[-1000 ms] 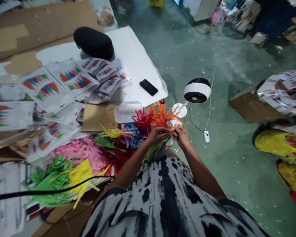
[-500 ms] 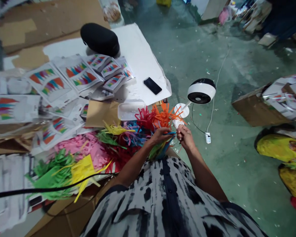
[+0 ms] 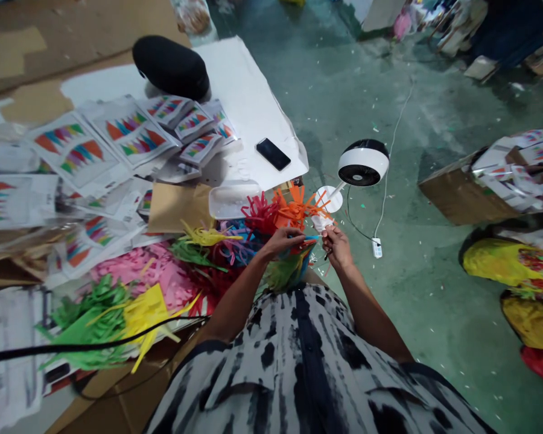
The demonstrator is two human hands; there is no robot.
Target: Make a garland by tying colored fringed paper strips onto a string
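In front of my shirt, my left hand (image 3: 284, 240) is closed on the upper end of a bunch of fringed paper tassels (image 3: 289, 269) in green, yellow and blue, which hang down towards my lap. My right hand (image 3: 337, 246) is just to the right, with thumb and fingers pinched near a blue end of the bunch. What it pinches is too small to make out. A white crumpled piece (image 3: 322, 223) shows just beyond its fingertips. Orange fringed paper (image 3: 294, 208) and red fringed paper (image 3: 259, 212) lie at the table edge beyond my left hand.
Pink (image 3: 140, 268), green (image 3: 88, 313) and yellow fringed paper (image 3: 147, 310) is heaped on my left. Printed packets (image 3: 131, 132), a white tray (image 3: 233, 201), a phone (image 3: 273, 154) and a black case (image 3: 171, 66) lie behind. A fan (image 3: 362, 164) and a carton (image 3: 466, 187) stand right.
The view has shifted slightly, so the scene sits a little further left. Both hands stay close together at the tassel bunch, with the fingers slightly changed in position.
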